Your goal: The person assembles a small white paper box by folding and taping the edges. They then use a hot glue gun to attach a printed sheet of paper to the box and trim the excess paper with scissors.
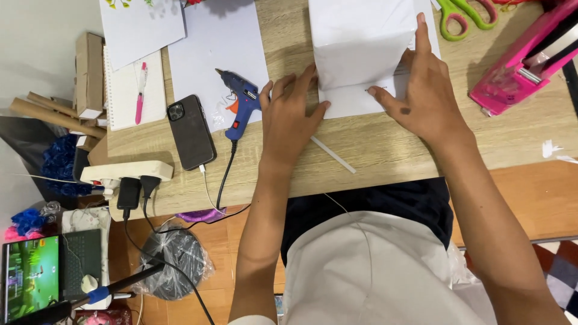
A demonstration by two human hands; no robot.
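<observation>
My left hand point(288, 114) flat, fingers spread, pressing white paper flap point(355, 99) at base of paper-wrapped box point(360, 39) mid-desk. My right hand point(421, 96) open, bracing box side. I judge: keep crease tight, flap square, glue gun point(241, 99) near.

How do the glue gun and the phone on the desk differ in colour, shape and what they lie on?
The glue gun is blue with an orange trigger; the phone is black. The glue gun is pistol-shaped, the phone a flat rectangle. The glue gun lies mostly on white paper, the phone on bare wooden desk. Both have cables attached.
</observation>
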